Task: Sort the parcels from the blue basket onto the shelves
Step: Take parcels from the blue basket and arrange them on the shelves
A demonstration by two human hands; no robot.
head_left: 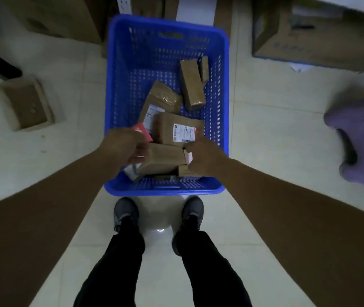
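Basket: the blue basket (132,52) stands on the floor at the centre of the frame, with parcels heaped toward its near and right sides.
Parcel: a plain brown box (165,158) lies low in the heap, just under a labelled parcel (178,129).
Left hand (122,149): fingers curled over the box's left end.
Right hand (203,158): fingers clamped on its right end.
Handling: probably light, stiff cardboard. Gripping the two short ends suits it, though the parcels leaning on it may slide.

Dim, cool indoor light with dark corners. A glare spot shines on the glossy floor (160,227). Wide-angle distortion stretches the edges; the basket (165,25) rim looks blurred.
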